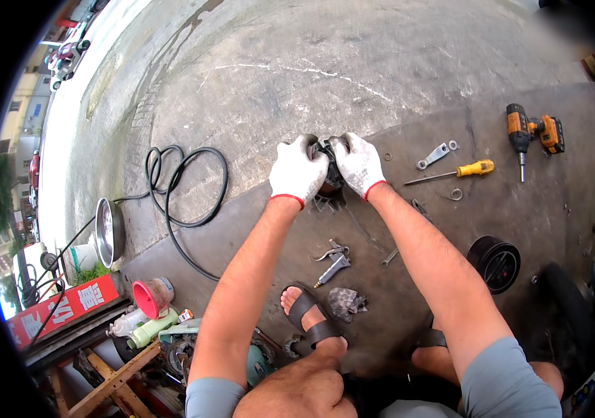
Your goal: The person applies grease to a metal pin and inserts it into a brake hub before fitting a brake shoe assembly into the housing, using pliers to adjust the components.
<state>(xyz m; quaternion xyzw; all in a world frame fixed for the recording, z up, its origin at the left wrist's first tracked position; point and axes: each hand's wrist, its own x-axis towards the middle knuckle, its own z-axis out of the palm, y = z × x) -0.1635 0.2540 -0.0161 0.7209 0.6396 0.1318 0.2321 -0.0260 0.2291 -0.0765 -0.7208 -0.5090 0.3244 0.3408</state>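
In white knitted gloves with red cuffs, my left hand (299,169) and my right hand (357,164) come together over the floor ahead of me. Between them is a dark, greasy mechanical part (332,177). Fingers of both hands are curled onto its top from either side. Its lower end reaches down toward the floor, and much of it is hidden by the gloves, so its exact kind does not show. Closest to my right hand lies a small ring (387,157), with a yellow-handled screwdriver (475,168) and a short flat metal lever (433,156) farther right.
An orange and black cordless impact driver (519,132) lies at the right, above a round black container (494,263). Near my sandalled foot are an air blow gun (336,266) and a crumpled rag (346,304). A black hose (225,182) loops at left beside a metal bowl (108,232).
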